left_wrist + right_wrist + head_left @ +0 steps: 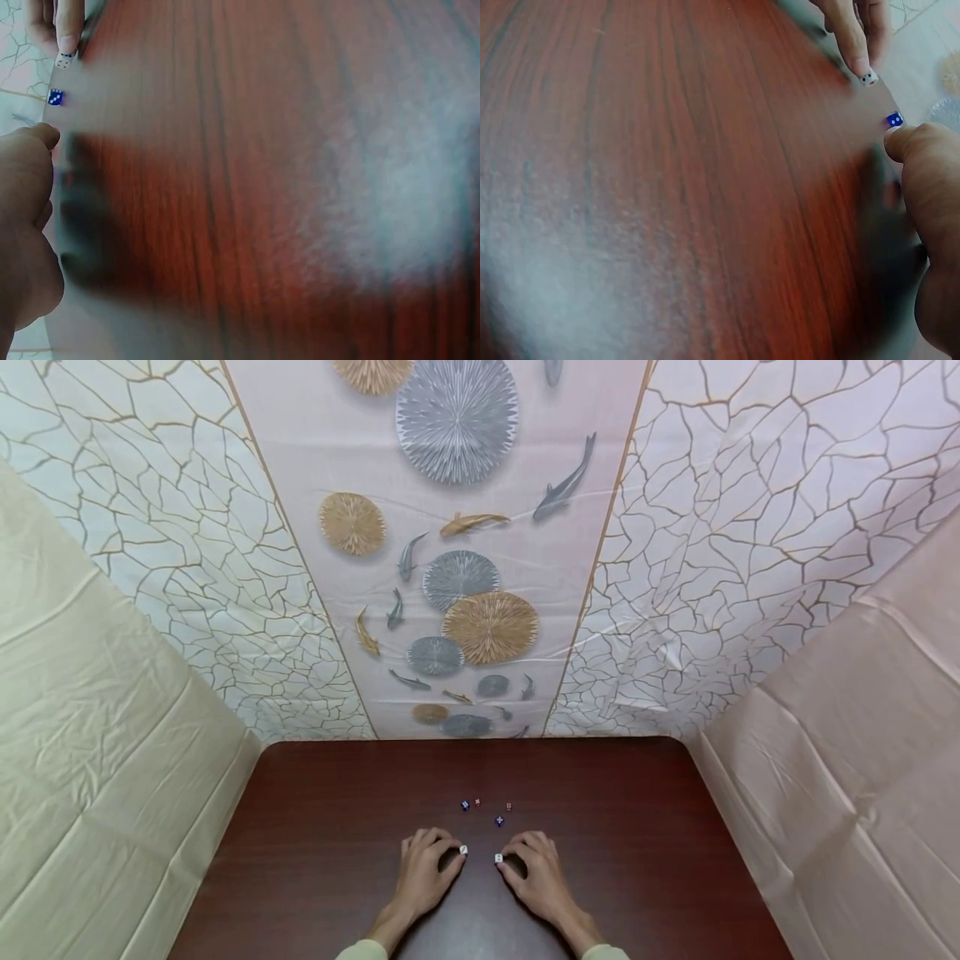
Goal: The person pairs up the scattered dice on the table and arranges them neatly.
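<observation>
On the dark table, my left hand [426, 872] pinches a white die [463, 850] between thumb and forefinger. A second white die [498, 858] is pinched the same way by my right hand [537, 877], a short gap to the right. In the left wrist view, the right hand's fingers [69, 34] hold their white die [64, 60], while the left hand's own die is hidden. The right wrist view has the left hand's white die [868, 77] under its fingertips. Beyond the hands lie two blue dice, one left [465, 805] and one right [499, 820].
Two red dice, one left [477, 802] and one right [508, 807], lie near the blue ones. A patterned cloth [457, 693] hangs behind the table's far edge. Beige cloth walls, left [112, 735] and right [825, 752], flank the reddish-brown tabletop [315, 827].
</observation>
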A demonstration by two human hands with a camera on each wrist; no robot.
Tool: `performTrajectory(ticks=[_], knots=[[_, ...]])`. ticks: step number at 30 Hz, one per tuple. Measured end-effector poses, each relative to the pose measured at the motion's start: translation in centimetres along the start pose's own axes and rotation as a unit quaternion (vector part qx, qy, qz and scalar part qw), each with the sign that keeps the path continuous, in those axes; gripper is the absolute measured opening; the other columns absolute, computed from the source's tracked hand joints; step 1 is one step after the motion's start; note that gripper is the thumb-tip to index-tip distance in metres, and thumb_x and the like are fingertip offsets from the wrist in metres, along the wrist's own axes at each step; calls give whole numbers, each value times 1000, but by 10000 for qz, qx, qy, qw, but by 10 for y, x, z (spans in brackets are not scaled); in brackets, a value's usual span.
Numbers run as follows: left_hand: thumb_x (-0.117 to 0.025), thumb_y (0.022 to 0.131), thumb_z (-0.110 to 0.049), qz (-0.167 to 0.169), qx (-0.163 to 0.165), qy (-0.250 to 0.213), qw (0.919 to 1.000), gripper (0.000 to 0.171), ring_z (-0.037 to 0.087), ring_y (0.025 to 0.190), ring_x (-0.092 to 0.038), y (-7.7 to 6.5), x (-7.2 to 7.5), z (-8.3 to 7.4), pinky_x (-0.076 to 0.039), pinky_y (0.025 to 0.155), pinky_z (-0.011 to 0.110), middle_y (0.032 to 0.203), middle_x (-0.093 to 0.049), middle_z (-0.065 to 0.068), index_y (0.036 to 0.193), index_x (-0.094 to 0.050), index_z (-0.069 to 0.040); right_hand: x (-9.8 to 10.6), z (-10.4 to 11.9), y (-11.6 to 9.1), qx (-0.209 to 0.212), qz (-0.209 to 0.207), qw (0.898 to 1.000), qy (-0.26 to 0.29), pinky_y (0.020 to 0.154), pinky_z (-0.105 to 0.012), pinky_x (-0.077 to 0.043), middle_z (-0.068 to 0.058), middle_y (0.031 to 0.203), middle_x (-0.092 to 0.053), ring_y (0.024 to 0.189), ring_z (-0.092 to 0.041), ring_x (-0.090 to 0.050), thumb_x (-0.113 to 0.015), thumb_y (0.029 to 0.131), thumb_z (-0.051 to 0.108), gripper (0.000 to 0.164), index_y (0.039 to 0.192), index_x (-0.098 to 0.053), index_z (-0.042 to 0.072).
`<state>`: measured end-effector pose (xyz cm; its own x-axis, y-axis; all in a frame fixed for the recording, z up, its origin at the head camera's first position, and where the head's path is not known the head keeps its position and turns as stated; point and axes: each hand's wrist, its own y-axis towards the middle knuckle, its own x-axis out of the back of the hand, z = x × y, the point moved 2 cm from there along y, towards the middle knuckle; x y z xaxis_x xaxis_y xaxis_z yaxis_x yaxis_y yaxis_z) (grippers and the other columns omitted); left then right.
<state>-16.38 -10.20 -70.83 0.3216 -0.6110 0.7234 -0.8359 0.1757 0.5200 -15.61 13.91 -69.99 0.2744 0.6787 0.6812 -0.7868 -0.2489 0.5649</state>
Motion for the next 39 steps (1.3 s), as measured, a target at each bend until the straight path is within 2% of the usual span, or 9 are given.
performTrajectory(ticks=[7, 11, 17, 31, 39], knots=[[-100, 85, -23, -47, -115, -5, 9999, 20, 16, 101, -67, -5, 0, -4, -44, 91, 43, 103, -76, -8, 100, -87, -22, -4, 1, -3, 163, -125, 9997, 106, 93, -44, -48, -2, 100, -77, 104, -22, -67, -102, 79, 11, 25, 94, -83, 16], [-100, 84, -22, -85, -114, -6, 9999, 21, 16, 100, -67, -7, -1, -4, -44, 91, 44, 103, -76, -8, 100, -87, -22, -5, 0, -4, 129, -64, 9998, 107, 95, -45, -48, -1, 102, -76, 106, -24, -68, -102, 79, 12, 25, 94, -83, 16], [-98, 87, -26, 62, -11, -85, 9999, 19, 16, 104, -68, -10, -1, -3, -44, 94, 44, 105, -77, -8, 101, -87, -23, -6, -2, -5, 118, -15, 9999, 85, 96, -47, -48, -2, 103, -75, 108, -25, -67, -102, 79, 13, 25, 94, -83, 17], [-99, 85, -26, 49, -105, -94, 9999, 20, 14, 104, -68, -12, -2, -5, -45, 94, 44, 104, -76, -10, 101, -87, -24, -9, -4, -8, 66, -49, 10000, 53, 100, -46, -45, -4, 106, -73, 111, -27, -66, -101, 79, 15, 25, 96, -82, 17], [-100, 86, -25, 123, -117, -278, 9995, 19, 14, 105, -68, -13, -4, -10, -43, 94, 43, 104, -77, -10, 100, -87, -25, -10, -4, -10, -54, 19, 10000, 21, 99, -46, -45, -2, 107, -72, 111, -22, -64, -101, 80, 15, 26, 98, -82, 19]])
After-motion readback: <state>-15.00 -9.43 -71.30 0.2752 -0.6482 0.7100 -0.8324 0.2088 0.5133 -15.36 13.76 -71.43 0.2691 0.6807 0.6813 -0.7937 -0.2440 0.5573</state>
